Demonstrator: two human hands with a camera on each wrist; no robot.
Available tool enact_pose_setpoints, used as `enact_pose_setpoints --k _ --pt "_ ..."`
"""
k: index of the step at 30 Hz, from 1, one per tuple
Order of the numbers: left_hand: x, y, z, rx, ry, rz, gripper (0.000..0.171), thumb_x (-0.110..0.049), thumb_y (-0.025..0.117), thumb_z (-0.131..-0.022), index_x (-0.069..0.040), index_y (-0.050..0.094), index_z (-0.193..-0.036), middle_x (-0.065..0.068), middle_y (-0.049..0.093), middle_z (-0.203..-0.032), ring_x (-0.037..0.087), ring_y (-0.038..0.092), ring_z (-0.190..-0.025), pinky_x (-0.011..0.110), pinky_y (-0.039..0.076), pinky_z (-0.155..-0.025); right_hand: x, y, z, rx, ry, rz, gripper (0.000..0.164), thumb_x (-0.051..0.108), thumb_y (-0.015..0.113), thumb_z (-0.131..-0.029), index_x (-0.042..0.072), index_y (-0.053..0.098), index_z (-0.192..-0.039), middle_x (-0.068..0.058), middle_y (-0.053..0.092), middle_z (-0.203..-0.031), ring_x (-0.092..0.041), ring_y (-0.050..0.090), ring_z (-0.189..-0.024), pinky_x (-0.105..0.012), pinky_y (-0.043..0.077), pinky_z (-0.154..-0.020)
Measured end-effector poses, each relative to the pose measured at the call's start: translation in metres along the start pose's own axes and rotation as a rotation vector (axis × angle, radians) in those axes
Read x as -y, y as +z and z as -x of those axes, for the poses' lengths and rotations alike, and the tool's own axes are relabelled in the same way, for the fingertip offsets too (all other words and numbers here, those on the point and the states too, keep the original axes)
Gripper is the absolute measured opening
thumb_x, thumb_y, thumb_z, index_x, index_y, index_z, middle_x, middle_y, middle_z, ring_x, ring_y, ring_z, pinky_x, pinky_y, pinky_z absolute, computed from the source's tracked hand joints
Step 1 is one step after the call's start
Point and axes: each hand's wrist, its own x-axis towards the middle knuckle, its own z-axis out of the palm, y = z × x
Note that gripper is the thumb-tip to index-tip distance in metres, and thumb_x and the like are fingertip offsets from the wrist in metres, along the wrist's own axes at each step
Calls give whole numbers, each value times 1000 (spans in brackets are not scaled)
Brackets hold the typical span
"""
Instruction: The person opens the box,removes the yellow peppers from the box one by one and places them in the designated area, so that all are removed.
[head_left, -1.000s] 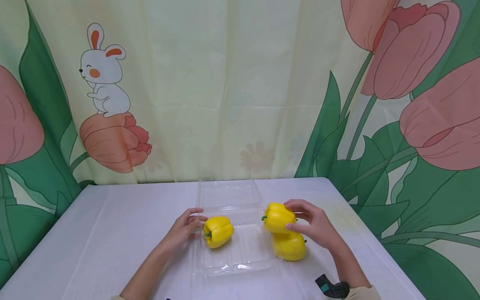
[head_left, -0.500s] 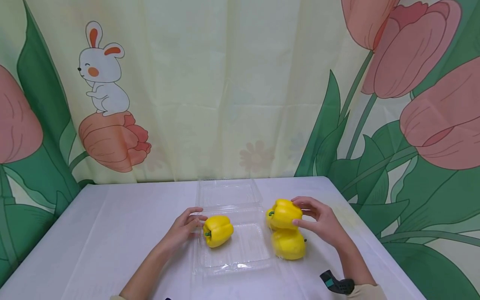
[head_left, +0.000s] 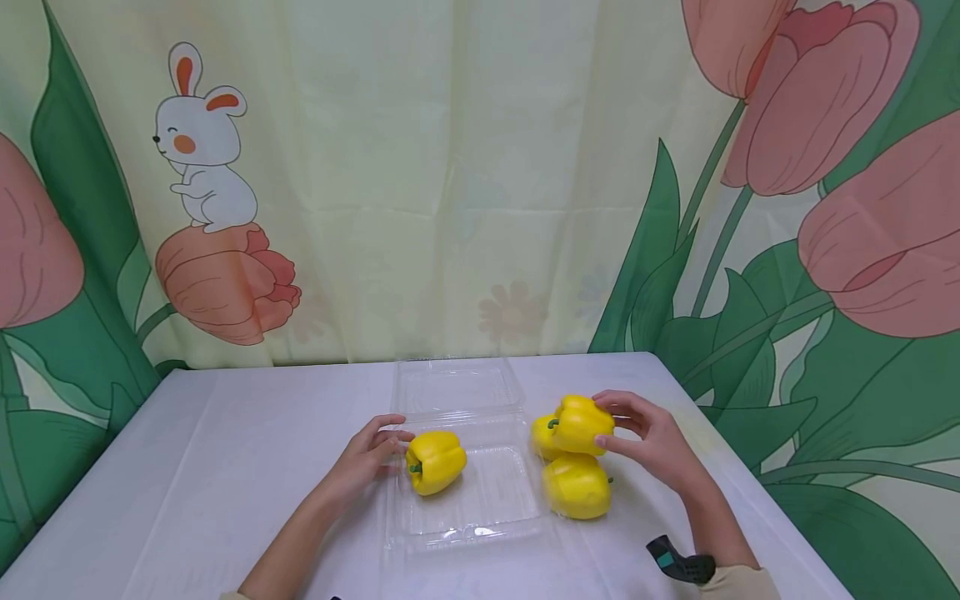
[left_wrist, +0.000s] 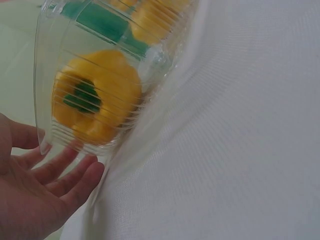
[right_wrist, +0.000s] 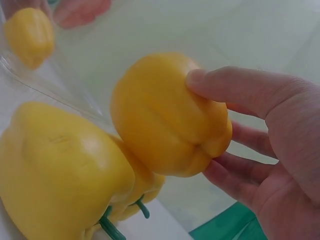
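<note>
A yellow bell pepper (head_left: 577, 423) with a green stem is in my right hand (head_left: 651, 442). In the right wrist view, thumb and fingers grip the held pepper (right_wrist: 167, 115) from opposite sides. Two more yellow peppers sit beside it, one (head_left: 577, 487) in front and one (head_left: 545, 437) partly hidden behind. My left hand (head_left: 366, 458) is at the left wall of a clear plastic container (head_left: 491, 504). Its fairly straight, spread fingers (left_wrist: 75, 185) touch the container's edge in the left wrist view. Another yellow pepper (head_left: 437, 462) lies inside, at the left.
The container's hinged lid (head_left: 457, 390) lies folded back toward the far table edge. A white cloth covers the table (head_left: 247, 450). A curtain (head_left: 450, 183) printed with tulips and a rabbit hangs behind. A black strap (head_left: 678, 560) shows by the right wrist.
My right hand has carried its pepper a little to the right, uncovering more of the pepper behind. The left hand and the pepper inside the container have stayed put.
</note>
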Motion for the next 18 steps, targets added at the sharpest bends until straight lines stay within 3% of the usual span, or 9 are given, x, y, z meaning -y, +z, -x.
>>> enact_pose_setpoints --k 18 --pt "1 0 0 -3 -2 -3 38 -13 45 -100 -13 44 -138 9 63 -125 21 61 -109 36 57 -87 -9 -10 1 -26 20 10 47 21 75 -84 12 57 -126 -11 58 -132 11 53 -107 -6 45 -90"
